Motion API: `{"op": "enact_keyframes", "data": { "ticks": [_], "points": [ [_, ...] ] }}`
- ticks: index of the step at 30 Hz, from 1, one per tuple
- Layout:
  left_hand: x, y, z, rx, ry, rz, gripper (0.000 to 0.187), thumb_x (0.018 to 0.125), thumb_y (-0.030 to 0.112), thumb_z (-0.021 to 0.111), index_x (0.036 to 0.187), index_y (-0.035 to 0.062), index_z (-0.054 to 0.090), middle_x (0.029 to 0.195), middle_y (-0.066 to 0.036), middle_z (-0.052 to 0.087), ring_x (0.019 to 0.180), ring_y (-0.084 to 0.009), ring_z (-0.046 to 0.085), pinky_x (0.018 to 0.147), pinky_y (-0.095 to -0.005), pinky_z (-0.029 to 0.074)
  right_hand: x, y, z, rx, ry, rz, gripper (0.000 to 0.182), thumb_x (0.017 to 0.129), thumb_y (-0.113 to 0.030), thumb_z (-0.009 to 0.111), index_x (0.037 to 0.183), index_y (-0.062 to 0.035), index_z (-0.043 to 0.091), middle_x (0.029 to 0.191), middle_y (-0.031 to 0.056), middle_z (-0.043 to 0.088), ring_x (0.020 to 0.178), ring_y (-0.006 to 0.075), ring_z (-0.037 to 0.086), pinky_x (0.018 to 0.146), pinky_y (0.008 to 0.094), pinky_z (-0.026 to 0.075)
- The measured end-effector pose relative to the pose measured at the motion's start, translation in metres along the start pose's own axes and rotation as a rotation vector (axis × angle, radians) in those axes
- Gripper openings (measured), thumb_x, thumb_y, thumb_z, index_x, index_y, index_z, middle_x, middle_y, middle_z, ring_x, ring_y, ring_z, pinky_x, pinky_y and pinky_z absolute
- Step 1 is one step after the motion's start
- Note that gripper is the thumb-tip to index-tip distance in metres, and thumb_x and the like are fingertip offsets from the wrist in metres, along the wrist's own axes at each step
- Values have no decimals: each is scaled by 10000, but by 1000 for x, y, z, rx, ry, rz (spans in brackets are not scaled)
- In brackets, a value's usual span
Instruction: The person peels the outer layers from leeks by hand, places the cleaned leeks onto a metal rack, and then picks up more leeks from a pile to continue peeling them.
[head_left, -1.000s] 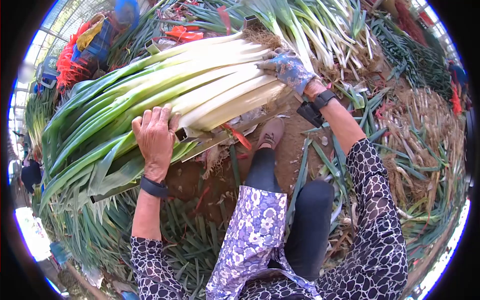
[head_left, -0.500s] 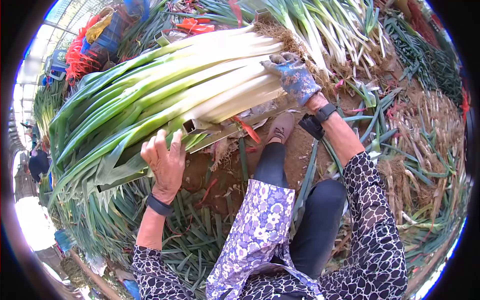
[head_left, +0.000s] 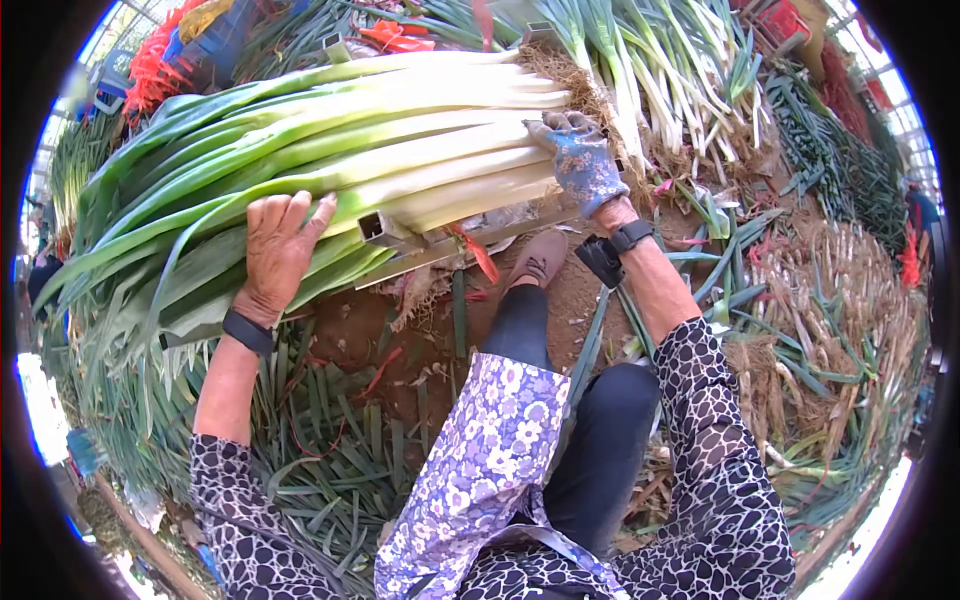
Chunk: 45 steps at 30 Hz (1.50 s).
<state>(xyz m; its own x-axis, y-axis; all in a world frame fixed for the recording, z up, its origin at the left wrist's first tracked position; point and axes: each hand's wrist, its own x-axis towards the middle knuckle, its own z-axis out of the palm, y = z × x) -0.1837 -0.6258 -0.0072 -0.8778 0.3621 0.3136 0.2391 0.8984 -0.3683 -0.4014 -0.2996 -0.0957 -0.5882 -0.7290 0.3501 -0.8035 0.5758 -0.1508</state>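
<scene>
A big pile of leeks (head_left: 400,135) lies across a metal frame (head_left: 392,232), white stems and roots to the right, green leaves to the left. My left hand (head_left: 277,245), bare, rests on the leaves near the frame's front post, fingers extended and thumb apart. On the right, my right hand (head_left: 582,165) wears a blue patterned glove. Its fingers are curled over the white stem of a front leek, close to the roots. The palm side of that hand is hidden.
More leeks with roots (head_left: 690,90) lie beyond the frame at the back right. A heap of rooted stalks (head_left: 830,300) covers the ground at right. Cut leaves (head_left: 350,430) litter the soil at front left. Red strips (head_left: 480,255) hang by the frame; my shoe (head_left: 538,257) is beneath it.
My left hand has moved left and up, from the lower edge of the pile onto the leaves. The right hand stays at the stem ends. The view has shifted slightly.
</scene>
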Motion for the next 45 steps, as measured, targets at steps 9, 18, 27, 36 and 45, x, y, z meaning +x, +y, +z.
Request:
{"op": "enact_keyframes", "data": {
  "ticks": [9, 18, 27, 36, 45],
  "points": [
    [7, 40, -31, -335, 239, -403, 405, 732, 53, 661, 1130, 114, 615, 1082, -111, 516, 1011, -287, 452, 898, -377, 331, 4, -7, -4, -136, 195, -28, 235, 744, -53, 541, 946, -153, 612, 1016, 58, 582, 949, 267, 570, 827, 391, 480],
    [46, 45, 11, -15, 109, -375, 176, 798, 261, 656, 899, 118, 660, 870, -27, 606, 851, -197, 532, 810, -369, 357, 4, -7, -9, -139, 143, -31, 308, 746, -39, 516, 1019, -154, 600, 1038, 65, 553, 994, 264, 534, 867, 381, 460],
    [49, 38, 16, -56, 162, -300, 144, 777, 226, 674, 866, 115, 652, 852, -24, 617, 816, -194, 538, 777, -358, 359, 9, -7, -9, 121, 224, 30, 382, 773, -59, 551, 1137, -160, 610, 1033, 113, 607, 978, 333, 548, 845, 427, 459],
    [54, 37, 13, -2, 143, -282, 157, 780, 224, 663, 879, 104, 642, 872, -24, 611, 828, -189, 536, 773, -354, 354, 22, -53, 13, 22, 400, -117, 326, 755, -124, 539, 1070, -179, 604, 997, 43, 595, 887, 251, 550, 764, 360, 455],
    [47, 31, 18, -37, 134, -278, 156, 810, 190, 634, 949, 121, 656, 897, -20, 627, 829, -189, 546, 775, -337, 356, 15, -59, -15, 422, 307, 101, 393, 782, -157, 597, 1175, -171, 587, 1051, 157, 593, 969, 333, 543, 806, 408, 476]
  ]
}}
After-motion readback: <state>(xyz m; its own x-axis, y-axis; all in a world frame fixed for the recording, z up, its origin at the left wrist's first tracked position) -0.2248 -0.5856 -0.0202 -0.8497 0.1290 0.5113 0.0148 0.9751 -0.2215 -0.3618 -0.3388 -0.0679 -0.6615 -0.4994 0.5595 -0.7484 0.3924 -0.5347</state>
